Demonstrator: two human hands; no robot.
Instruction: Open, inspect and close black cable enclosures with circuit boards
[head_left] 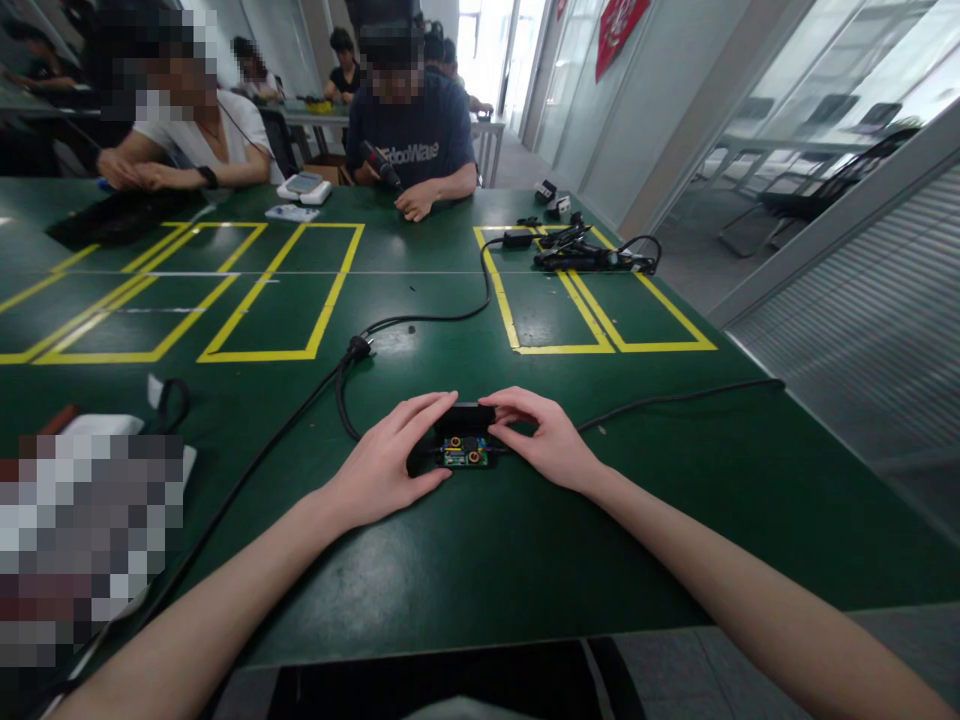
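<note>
A small black power adapter point(465, 418) lies on the green table point(480, 540) right in front of me, its case open so a green circuit board point(465, 455) with orange parts shows. My left hand point(390, 460) grips its left end, fingers curved over the top and thumb below. My right hand point(540, 435) pinches its right end with bent fingers. A black cable point(675, 398) leaves the adapter to the right; another black cable point(420, 322) with a plug runs off to the back.
Yellow tape rectangles point(281, 290) mark the table. A pile of black adapters and cords point(592, 255) lies at the back right. Two people sit across the table, one holding a black tool point(382, 165). A blurred bundle point(82, 530) sits at my left.
</note>
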